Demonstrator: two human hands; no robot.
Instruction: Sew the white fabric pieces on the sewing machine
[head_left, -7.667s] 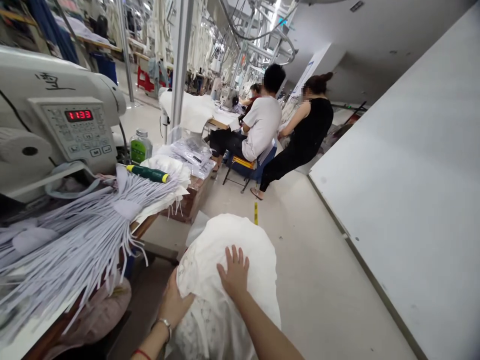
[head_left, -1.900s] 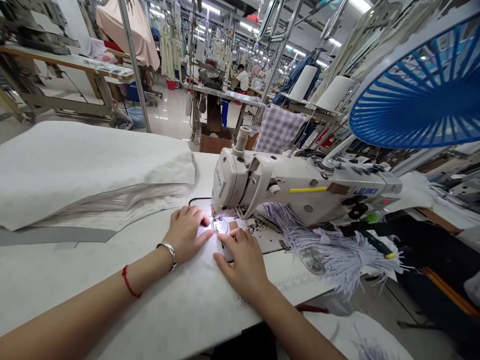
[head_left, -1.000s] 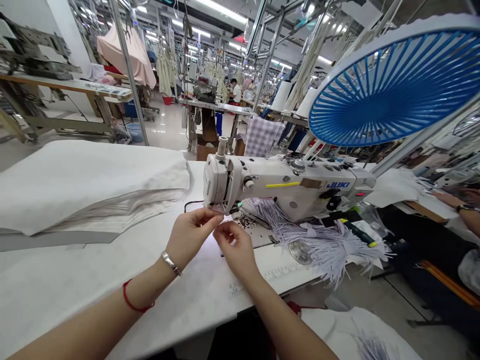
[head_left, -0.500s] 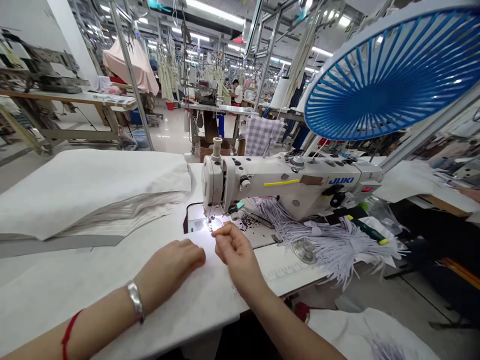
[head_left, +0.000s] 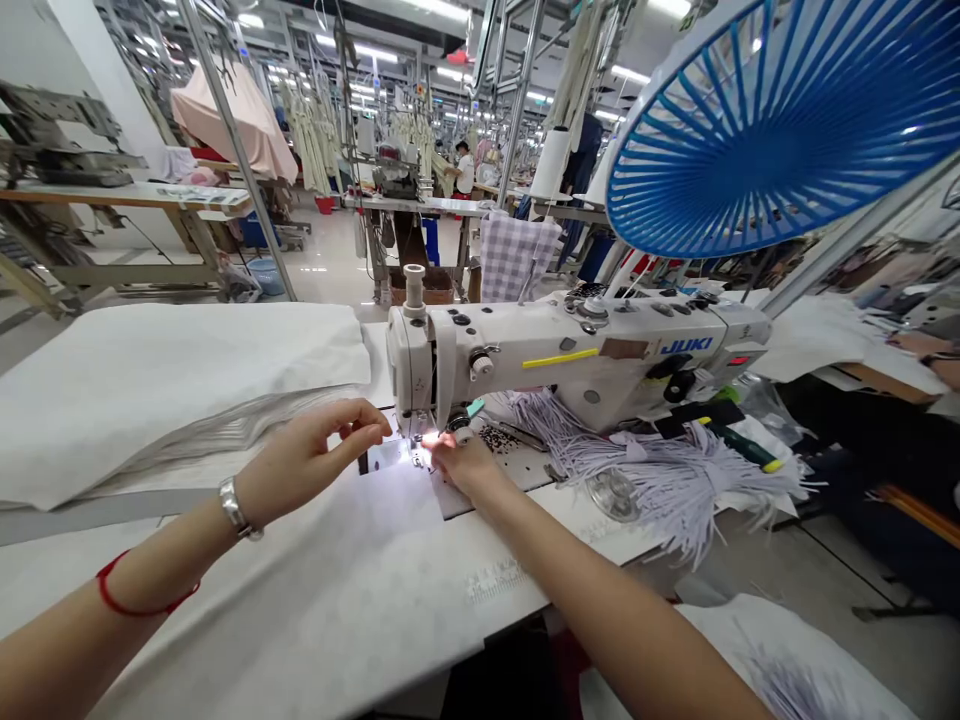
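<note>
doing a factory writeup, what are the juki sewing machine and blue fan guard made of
The JUKI sewing machine head is probably cream-painted metal, from its smooth glossy casing. The blue fan guard looks like moulded plastic, from its thin glossy ribs.

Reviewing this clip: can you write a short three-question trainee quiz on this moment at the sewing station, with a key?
1. True or false: the silver bangle sits on the wrist of the left hand.
2. Fill in the blank: the brand name printed on the arm of the sewing machine is ____.
3. Multiple choice: what lies in the stack on the table left of the machine? A) folded white fabric B) cardboard boxes C) coils of wire

Key: 1 true; 2 JUKI; 3 A.
</note>
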